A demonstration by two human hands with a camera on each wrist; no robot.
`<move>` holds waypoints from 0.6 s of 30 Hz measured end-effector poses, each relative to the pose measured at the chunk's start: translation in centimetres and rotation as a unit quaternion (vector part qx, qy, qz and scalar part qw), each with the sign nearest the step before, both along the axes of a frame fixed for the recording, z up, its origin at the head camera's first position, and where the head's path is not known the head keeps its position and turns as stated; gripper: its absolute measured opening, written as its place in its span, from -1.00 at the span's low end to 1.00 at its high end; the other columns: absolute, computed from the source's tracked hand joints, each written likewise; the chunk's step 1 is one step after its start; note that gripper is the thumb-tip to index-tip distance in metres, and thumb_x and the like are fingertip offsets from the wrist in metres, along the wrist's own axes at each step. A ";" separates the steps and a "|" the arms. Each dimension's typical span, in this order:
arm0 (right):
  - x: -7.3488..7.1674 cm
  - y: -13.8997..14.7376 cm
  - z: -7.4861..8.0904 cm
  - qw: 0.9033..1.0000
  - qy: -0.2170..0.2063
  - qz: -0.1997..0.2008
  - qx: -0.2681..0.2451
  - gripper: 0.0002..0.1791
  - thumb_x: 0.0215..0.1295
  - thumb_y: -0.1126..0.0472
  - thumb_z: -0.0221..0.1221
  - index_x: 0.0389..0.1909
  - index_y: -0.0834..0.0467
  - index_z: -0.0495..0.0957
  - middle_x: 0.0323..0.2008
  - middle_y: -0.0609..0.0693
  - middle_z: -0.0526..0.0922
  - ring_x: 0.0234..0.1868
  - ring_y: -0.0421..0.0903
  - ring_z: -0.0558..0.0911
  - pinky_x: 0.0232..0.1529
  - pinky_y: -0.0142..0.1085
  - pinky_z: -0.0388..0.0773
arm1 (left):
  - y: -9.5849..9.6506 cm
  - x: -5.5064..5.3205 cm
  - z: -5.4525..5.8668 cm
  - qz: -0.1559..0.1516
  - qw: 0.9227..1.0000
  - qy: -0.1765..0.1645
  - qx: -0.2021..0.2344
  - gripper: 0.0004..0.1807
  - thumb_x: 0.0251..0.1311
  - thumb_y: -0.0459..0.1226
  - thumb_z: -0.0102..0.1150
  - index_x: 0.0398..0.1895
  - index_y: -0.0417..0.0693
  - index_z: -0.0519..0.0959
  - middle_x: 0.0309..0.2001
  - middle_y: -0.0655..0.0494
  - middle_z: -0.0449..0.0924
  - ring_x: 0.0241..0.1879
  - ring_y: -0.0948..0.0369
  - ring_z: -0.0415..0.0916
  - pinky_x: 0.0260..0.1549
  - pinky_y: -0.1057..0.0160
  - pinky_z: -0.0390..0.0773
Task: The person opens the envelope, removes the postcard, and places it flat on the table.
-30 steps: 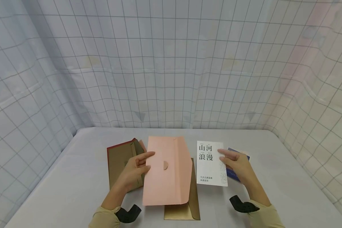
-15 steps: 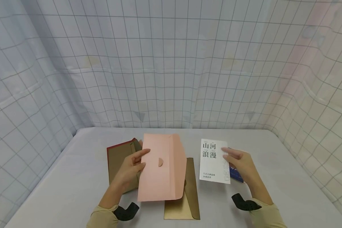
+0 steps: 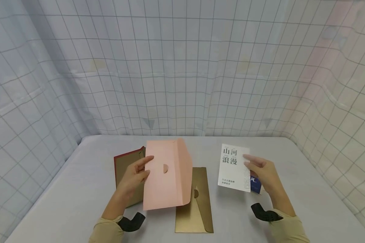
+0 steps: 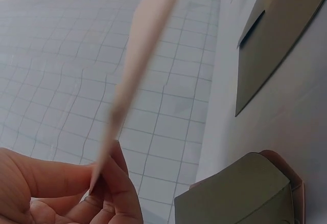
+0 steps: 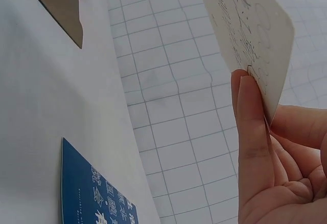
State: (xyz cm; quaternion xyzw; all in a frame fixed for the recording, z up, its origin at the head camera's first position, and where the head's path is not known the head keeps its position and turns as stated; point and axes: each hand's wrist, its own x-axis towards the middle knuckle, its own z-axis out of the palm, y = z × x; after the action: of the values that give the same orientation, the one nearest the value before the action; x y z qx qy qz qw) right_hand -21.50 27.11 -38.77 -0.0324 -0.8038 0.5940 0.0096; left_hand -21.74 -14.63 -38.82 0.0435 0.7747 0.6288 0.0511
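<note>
My left hand (image 3: 132, 177) pinches the left edge of a pink envelope (image 3: 161, 189), its side flap standing out to the right; the envelope is lifted off the table. In the left wrist view the pink envelope (image 4: 148, 35) is seen nearly edge-on between thumb and fingers. Held up by its right edge, a white card (image 3: 232, 172) with printed characters is pinched by my right hand (image 3: 264, 172). Handwriting-like script covers the card's back (image 5: 250, 24) in the right wrist view. Under the pink envelope, partly covered, lies a gold envelope (image 3: 187, 219).
Behind my left hand lies a brown-gold envelope with a red edge (image 3: 124, 165), partly hidden. A blue card (image 3: 255, 185) lies below my right hand, mostly hidden in the head view. Grid-patterned cloth (image 3: 182, 67) walls in the white table (image 3: 64, 202) at the back and sides.
The pink envelope has moved left and slightly up with my left hand. My right hand has carried the white card to the right and up, and the two are farther apart.
</note>
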 end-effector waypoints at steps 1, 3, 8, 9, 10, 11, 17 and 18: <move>0.0 0.1 0.1 1.000 -0.001 0.000 -0.004 -0.47 0.35 0.16 0.08 0.30 0.24 0.31 0.17 0.18 0.51 -0.21 -0.44 0.61 -0.17 -0.49 0.57 | -0.1 0.0 0.0 0.000 1.000 -0.001 0.001 -0.44 0.24 -0.54 -0.13 0.34 -0.18 0.26 0.02 0.09 0.43 -0.42 0.39 0.32 -0.40 0.44 0.35; 0.1 0.4 0.1 1.000 -0.003 -0.002 -0.008 -0.46 0.34 0.15 0.09 0.30 0.24 0.30 0.10 0.04 0.56 -0.21 -0.43 0.61 -0.17 -0.48 0.58 | -0.4 -0.1 -0.1 0.000 1.000 0.000 0.003 -0.44 0.24 -0.54 -0.12 0.34 -0.17 0.26 -0.01 0.15 0.43 -0.46 0.38 0.28 -0.41 0.43 0.33; 0.1 1.3 0.2 1.000 -0.002 -0.020 -0.013 -0.41 0.31 0.09 0.13 0.29 0.25 0.31 -0.16 -0.35 0.58 -0.23 -0.43 0.61 -0.18 -0.51 0.57 | -0.8 -0.2 -0.1 0.008 1.000 -0.002 0.009 -0.43 0.24 -0.54 -0.11 0.35 -0.17 0.25 -0.11 0.27 0.44 -0.50 0.38 0.25 -0.43 0.42 0.33; 0.1 1.5 0.2 1.000 -0.003 -0.024 -0.014 -0.41 0.30 0.08 0.14 0.29 0.25 0.31 -0.20 -0.40 0.57 -0.24 -0.44 0.61 -0.18 -0.52 0.56 | -0.9 -0.2 -0.1 0.010 1.000 -0.003 0.009 -0.43 0.24 -0.54 -0.11 0.35 -0.17 0.25 -0.12 0.27 0.44 -0.49 0.39 0.26 -0.43 0.43 0.33; 0.1 1.7 0.2 1.000 -0.002 -0.027 -0.014 -0.40 0.29 0.06 0.15 0.29 0.24 0.32 -0.21 -0.43 0.56 -0.24 -0.45 0.60 -0.18 -0.53 0.56 | -1.0 -0.3 -0.1 0.011 1.000 -0.003 0.010 -0.43 0.24 -0.54 -0.11 0.35 -0.18 0.24 -0.13 0.28 0.44 -0.48 0.39 0.26 -0.42 0.43 0.33; 0.1 1.8 0.2 0.999 -0.002 -0.029 -0.013 -0.40 0.29 0.05 0.15 0.29 0.24 0.32 -0.24 -0.47 0.54 -0.24 -0.46 0.60 -0.18 -0.55 0.55 | -1.0 -0.3 0.0 0.013 1.000 -0.003 0.013 -0.43 0.24 -0.54 -0.11 0.35 -0.18 0.23 -0.14 0.29 0.45 -0.47 0.39 0.27 -0.42 0.43 0.33; 0.1 2.9 0.1 0.999 -0.012 -0.040 -0.033 -0.40 0.27 0.05 0.17 0.28 0.21 0.33 -0.25 -0.53 0.50 -0.25 -0.48 0.53 -0.20 -0.59 0.52 | -1.2 -0.4 -0.2 0.021 1.000 -0.005 0.022 -0.43 0.25 -0.54 -0.12 0.36 -0.21 0.22 -0.13 0.28 0.48 -0.43 0.41 0.32 -0.42 0.44 0.34; 0.1 3.0 0.1 0.998 -0.016 -0.042 -0.040 -0.40 0.27 0.06 0.17 0.29 0.21 0.33 -0.24 -0.53 0.50 -0.25 -0.48 0.54 -0.20 -0.59 0.52 | -1.2 -0.4 -0.2 0.023 0.999 -0.006 0.022 -0.43 0.25 -0.54 -0.12 0.36 -0.20 0.22 -0.12 0.28 0.48 -0.43 0.42 0.32 -0.41 0.44 0.34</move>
State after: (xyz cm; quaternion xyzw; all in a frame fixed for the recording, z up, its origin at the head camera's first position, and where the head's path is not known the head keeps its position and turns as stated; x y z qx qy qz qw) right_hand -21.42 30.11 -38.69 -0.0759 -0.7774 0.6241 0.0199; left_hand -22.15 -15.83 -39.00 0.0233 0.7612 0.6468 0.0401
